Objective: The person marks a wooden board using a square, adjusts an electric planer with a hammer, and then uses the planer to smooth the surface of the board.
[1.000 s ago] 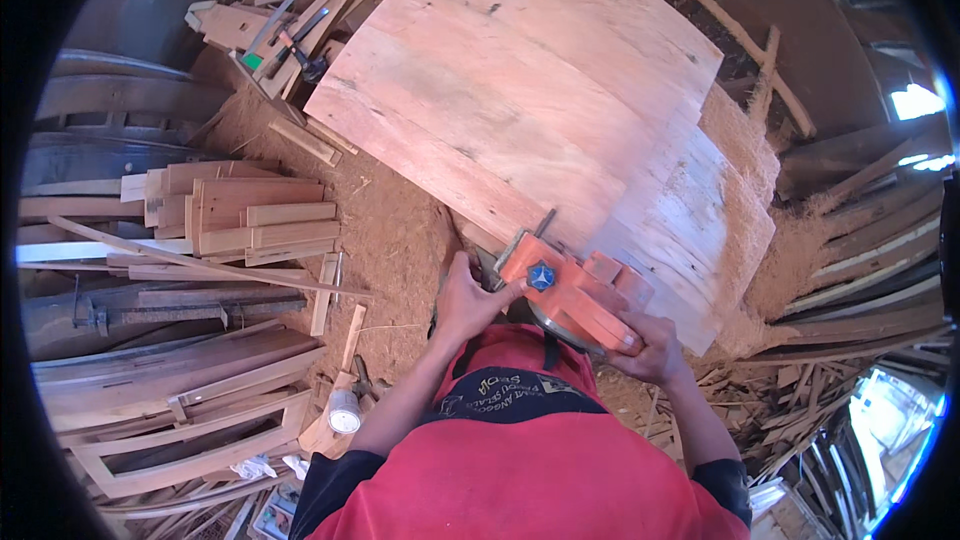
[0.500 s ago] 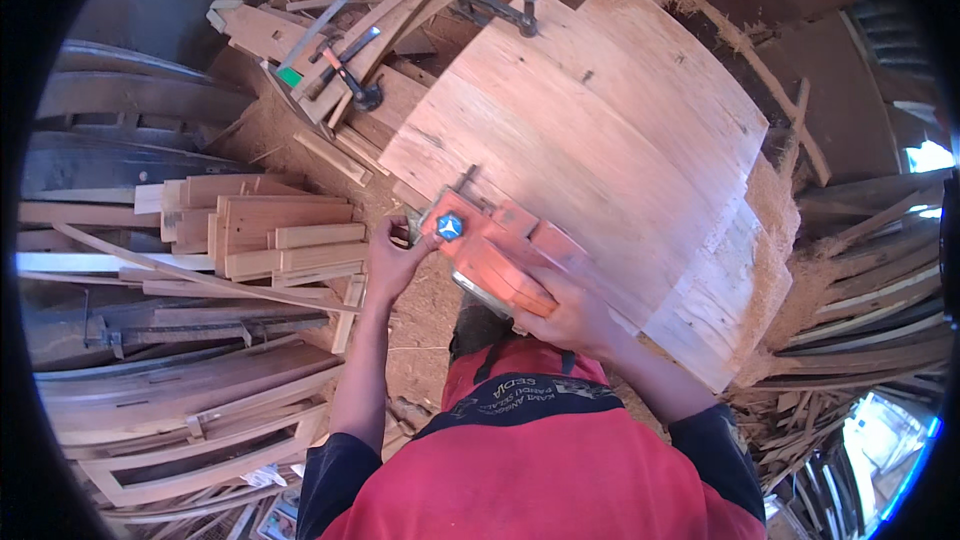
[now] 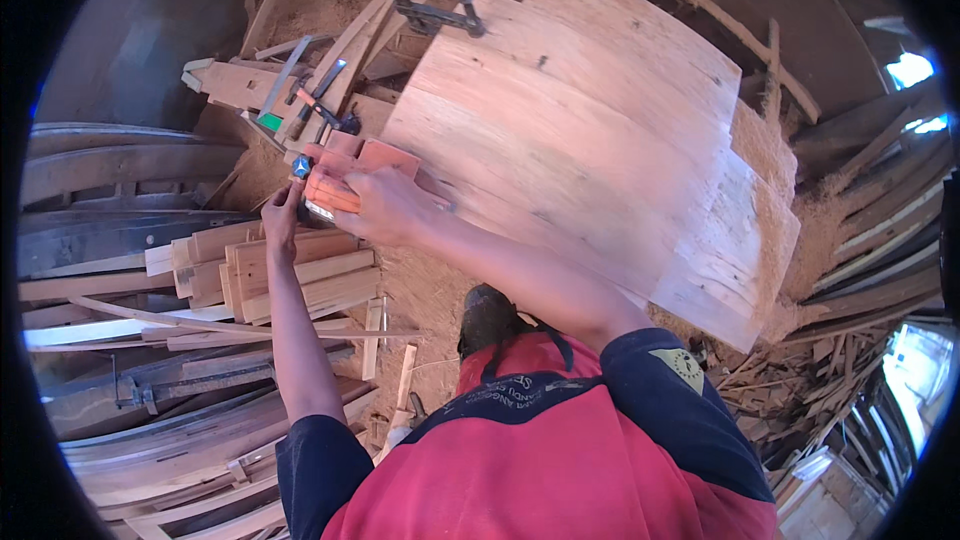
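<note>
An orange electric planer (image 3: 388, 156) with a blue front knob (image 3: 302, 167) is at the left end of a wide panel of joined wooden boards (image 3: 580, 130). My right hand (image 3: 392, 206) is wrapped round its rear handle, the arm stretched across my body to the left. My left hand (image 3: 281, 219) grips the planer's front beside the knob; some of its fingers are hidden. A metal bar clamp (image 3: 425, 15) with a dark handle stands at the panel's far left edge.
A hammer (image 3: 325, 108) and a metal square with a green part (image 3: 270, 121) lie on timber beyond the planer. Cut wood blocks (image 3: 300, 275) are stacked at left. Shavings (image 3: 765, 175) heap along the panel's right edge, and long planks (image 3: 880, 230) line the right side.
Both hands and the planer have moved left and away from me, to the panel's left end. My right arm now reaches across. The view has shifted slightly.
</note>
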The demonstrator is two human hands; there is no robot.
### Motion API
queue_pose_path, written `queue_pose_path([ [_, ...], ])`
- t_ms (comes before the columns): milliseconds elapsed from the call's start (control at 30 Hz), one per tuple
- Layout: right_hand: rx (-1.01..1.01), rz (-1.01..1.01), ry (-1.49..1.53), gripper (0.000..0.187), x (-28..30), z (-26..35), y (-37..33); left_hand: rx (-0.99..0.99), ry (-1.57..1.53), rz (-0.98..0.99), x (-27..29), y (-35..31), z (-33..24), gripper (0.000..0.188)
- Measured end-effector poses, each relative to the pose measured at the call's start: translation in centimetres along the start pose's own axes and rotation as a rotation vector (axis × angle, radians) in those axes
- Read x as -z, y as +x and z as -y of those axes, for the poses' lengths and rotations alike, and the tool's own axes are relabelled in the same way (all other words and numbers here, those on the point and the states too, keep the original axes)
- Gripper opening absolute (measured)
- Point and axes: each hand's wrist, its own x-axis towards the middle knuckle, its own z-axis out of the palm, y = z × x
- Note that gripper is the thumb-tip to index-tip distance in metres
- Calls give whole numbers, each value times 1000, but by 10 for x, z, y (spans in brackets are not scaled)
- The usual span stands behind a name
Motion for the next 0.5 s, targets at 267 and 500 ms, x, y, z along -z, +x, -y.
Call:
queue_pose_path([
  [267,-63,-17,-133,47,103,-39,-234,37,115,189,-148,-180,18,72],
  [500,-229,-52,-268,50,211,-64,-465,-64,214,247,-295,-382,-4,73],
])
